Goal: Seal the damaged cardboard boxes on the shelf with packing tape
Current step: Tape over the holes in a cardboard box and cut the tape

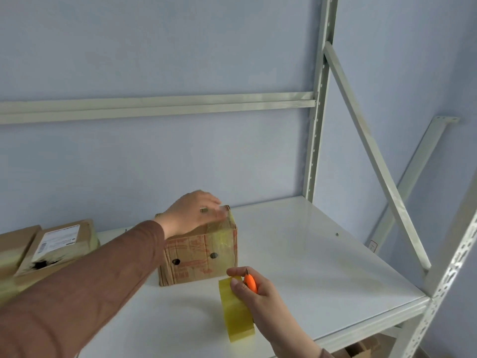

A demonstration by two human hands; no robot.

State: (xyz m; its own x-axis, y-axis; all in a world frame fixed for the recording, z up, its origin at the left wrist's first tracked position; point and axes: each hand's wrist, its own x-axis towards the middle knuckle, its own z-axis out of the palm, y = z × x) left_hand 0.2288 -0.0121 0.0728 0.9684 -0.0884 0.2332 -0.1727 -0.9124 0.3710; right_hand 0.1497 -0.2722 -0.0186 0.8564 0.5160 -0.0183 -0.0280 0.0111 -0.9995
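Note:
A small cardboard box (pixel 198 257) with red print and two round holes stands on the white shelf (pixel 322 254). A strip of yellowish clear tape (pixel 222 241) runs over its top and down its front. My left hand (pixel 191 213) lies flat on the box top, fingers pressing the tape near the far right corner. My right hand (pixel 255 295) is in front of the box, gripping a roll of yellowish packing tape (pixel 236 311) together with a small orange cutter (pixel 250 281), its blade tip pointing up.
Two more cardboard boxes stand at the left: one (pixel 54 251) with a white label and a dark torn hole, another (pixel 13 249) at the frame edge. Metal shelf uprights (pixel 317 125) and a diagonal brace (pixel 374 151) stand at the right. More cardboard (pixel 361 347) shows on the level below.

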